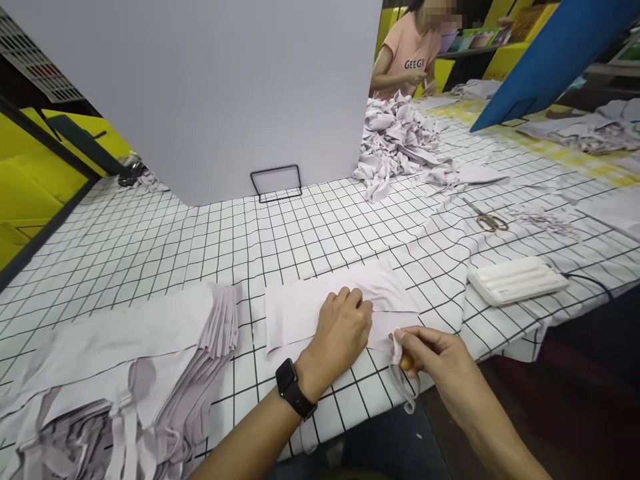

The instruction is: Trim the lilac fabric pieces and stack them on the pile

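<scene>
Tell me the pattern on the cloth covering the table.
White with a grid of thin black lines; the tablecloth shows best in the head view.

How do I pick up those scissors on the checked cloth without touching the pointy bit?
Pinch the scissors by their finger loops, reaching in from the right and near side. They look to be lying flat on the checked cloth, with the loops toward that side and the blades pointing away to the left, so your fingers should stay off the tips.
</scene>
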Demonstrator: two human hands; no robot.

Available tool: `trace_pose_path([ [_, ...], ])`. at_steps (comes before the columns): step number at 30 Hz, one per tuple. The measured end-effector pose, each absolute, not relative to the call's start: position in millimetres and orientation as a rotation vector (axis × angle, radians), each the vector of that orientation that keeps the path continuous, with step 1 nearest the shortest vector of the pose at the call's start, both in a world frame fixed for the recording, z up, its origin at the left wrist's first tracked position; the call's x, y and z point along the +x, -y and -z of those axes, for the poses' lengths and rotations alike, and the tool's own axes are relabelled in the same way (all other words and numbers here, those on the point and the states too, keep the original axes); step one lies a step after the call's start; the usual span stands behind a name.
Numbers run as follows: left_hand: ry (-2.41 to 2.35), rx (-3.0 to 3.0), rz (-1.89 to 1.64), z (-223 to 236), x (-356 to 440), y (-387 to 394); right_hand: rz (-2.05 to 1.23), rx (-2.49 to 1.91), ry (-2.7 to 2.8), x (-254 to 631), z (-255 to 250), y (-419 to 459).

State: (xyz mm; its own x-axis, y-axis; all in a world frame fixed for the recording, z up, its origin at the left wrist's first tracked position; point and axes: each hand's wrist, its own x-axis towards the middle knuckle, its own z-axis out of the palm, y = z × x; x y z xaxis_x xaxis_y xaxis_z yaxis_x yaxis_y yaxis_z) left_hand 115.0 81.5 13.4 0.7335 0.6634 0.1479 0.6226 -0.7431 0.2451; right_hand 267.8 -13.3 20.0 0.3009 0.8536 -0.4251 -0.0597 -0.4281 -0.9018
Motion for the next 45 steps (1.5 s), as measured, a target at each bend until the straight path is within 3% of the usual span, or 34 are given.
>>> trace_pose_path([
  [8,-0.899,2.755,-0.366,-11.2,107.7,-91.6,-1.365,-1.61,0.666,267.7,-13.0,-4.0],
  [16,-0.933,2.49,-0.692,-8.3,115.1,-87.6,-1.299,-1.566,0.571,261.4,-16.0,-15.7],
  [28,-0.839,2.617,-0.894,-0.2,117.5,-84.7,-1.273,-1.538,0.502,255.3,-26.0,-21.6],
  [40,-0.747,2.81,-0.793,0.5,118.0,-83.1,-1.49,-1.602,0.691,269.1,-20.7,-21.0],
  [45,-0.763,2.827,-0.692,0.6,120.0,-77.4,-1.168,-1.77,0.975,269.5,-16.1,-0.4],
])
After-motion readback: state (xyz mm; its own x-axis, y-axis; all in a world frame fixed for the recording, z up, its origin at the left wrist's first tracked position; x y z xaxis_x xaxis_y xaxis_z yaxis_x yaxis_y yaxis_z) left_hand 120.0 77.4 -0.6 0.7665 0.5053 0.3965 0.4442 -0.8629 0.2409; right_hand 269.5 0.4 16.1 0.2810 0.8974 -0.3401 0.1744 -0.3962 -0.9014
